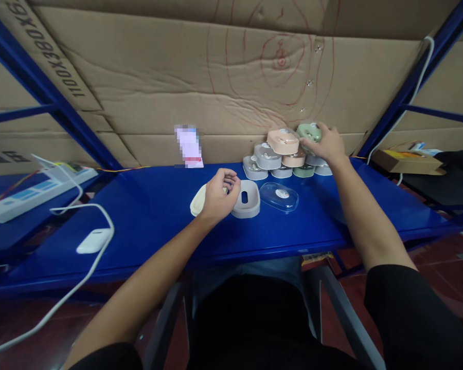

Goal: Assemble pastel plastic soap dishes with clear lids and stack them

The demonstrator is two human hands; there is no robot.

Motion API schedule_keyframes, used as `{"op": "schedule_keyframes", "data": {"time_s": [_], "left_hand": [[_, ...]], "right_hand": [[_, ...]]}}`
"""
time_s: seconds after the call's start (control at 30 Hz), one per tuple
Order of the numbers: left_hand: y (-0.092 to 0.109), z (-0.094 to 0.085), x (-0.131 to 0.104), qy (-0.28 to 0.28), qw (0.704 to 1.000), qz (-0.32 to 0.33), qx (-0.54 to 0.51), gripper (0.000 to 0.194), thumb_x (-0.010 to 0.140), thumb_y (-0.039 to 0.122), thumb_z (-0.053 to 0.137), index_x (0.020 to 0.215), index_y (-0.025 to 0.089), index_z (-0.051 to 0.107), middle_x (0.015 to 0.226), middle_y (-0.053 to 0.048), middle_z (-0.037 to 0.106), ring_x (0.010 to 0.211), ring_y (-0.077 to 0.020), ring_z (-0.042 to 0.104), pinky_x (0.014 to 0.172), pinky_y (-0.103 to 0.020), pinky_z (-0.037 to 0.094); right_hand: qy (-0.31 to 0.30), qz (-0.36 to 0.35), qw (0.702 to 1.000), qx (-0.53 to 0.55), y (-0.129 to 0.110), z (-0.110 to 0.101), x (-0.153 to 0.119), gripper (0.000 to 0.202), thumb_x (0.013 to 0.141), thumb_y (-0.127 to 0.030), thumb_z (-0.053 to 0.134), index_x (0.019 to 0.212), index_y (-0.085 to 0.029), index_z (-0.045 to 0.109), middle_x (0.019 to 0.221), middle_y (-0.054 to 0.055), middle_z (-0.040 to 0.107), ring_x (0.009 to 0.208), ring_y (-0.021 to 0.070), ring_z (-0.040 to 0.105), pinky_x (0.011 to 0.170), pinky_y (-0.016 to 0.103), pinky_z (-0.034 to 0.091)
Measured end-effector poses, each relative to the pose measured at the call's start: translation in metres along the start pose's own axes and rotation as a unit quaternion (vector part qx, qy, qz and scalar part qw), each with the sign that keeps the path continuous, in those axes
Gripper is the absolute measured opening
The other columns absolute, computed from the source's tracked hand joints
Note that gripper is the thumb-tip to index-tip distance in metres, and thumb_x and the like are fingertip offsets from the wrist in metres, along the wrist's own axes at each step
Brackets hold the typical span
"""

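Note:
My right hand (330, 144) reaches to the top of a stack, with thumb and fingers around a green soap box (309, 132) with a clear lid. A peach soap box (283, 141) sits beside it. My left hand (220, 195) is loosely curled over the table, with a gap between thumb and fingers and no held thing plainly visible. Partly behind it lies a cream oval piece (197, 201). On its right, a grey soap box base (250, 208) with a slot in its middle stands open. A clear lid (280, 197) with a round label lies next to that base.
More lidded boxes, including a grey one (268, 156), form the stack against the cardboard wall (158, 77). A blurred phone-like thing (189, 146) leans there. A white case (94, 241), a cable and a power strip (42, 192) are at left. Blue posts frame the blue table (146, 226).

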State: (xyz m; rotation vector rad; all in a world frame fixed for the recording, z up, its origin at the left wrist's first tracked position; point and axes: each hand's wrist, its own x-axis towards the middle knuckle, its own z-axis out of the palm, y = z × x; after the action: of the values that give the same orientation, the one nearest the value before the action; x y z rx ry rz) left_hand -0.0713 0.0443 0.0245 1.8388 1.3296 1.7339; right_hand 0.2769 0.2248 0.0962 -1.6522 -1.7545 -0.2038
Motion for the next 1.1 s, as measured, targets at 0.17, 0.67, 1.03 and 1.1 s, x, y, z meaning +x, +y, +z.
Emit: {"op": "schedule_keyframes", "data": {"time_s": [0.17, 0.67, 1.03, 1.1], "left_hand": [[0.000, 0.000, 0.000, -0.004, 1.000, 0.006, 0.006, 0.019, 0.087, 0.031, 0.076, 0.100, 0.023, 0.065, 0.093, -0.004, 0.076, 0.081, -0.0190, 0.070, 0.075, -0.035, 0.058], [0.002, -0.002, 0.001, -0.029, 0.999, 0.011, 0.027, 0.017, 0.087, 0.028, 0.076, 0.097, 0.023, 0.065, 0.095, -0.005, 0.074, 0.082, -0.0195, 0.069, 0.072, -0.035, 0.057], [0.002, -0.002, 0.001, -0.033, 0.998, 0.021, 0.057, 0.011, 0.088, 0.027, 0.072, 0.095, 0.022, 0.066, 0.094, -0.005, 0.074, 0.080, -0.0180, 0.069, 0.071, -0.033, 0.057], [0.004, -0.003, 0.000, -0.039, 0.996, 0.018, 0.072, 0.009, 0.088, 0.026, 0.069, 0.096, 0.021, 0.065, 0.096, -0.006, 0.075, 0.082, -0.0178, 0.070, 0.073, -0.032, 0.058]], "right_hand": [[0.000, -0.014, 1.000, -0.012, 0.000, 0.005, -0.003, 0.090, 0.087, -0.076, 0.071, 0.152, -0.014, 0.060, 0.135, 0.029, 0.068, 0.125, 0.0500, 0.067, 0.104, 0.066, 0.052], [0.049, -0.027, 0.998, 0.010, 0.003, 0.005, -0.008, 0.067, 0.109, -0.061, 0.032, 0.138, -0.016, 0.071, 0.133, 0.024, 0.065, 0.128, 0.0399, 0.065, 0.113, 0.059, 0.049], [0.038, -0.117, 0.992, 0.027, 0.006, 0.011, -0.003, 0.065, 0.107, -0.057, 0.039, 0.144, -0.015, 0.071, 0.147, 0.025, 0.061, 0.139, 0.0402, 0.059, 0.119, 0.059, 0.045], [0.034, -0.114, 0.993, 0.019, 0.005, 0.012, -0.001, 0.065, 0.105, -0.060, 0.043, 0.143, -0.016, 0.072, 0.145, 0.025, 0.062, 0.134, 0.0423, 0.062, 0.116, 0.061, 0.047]]}}
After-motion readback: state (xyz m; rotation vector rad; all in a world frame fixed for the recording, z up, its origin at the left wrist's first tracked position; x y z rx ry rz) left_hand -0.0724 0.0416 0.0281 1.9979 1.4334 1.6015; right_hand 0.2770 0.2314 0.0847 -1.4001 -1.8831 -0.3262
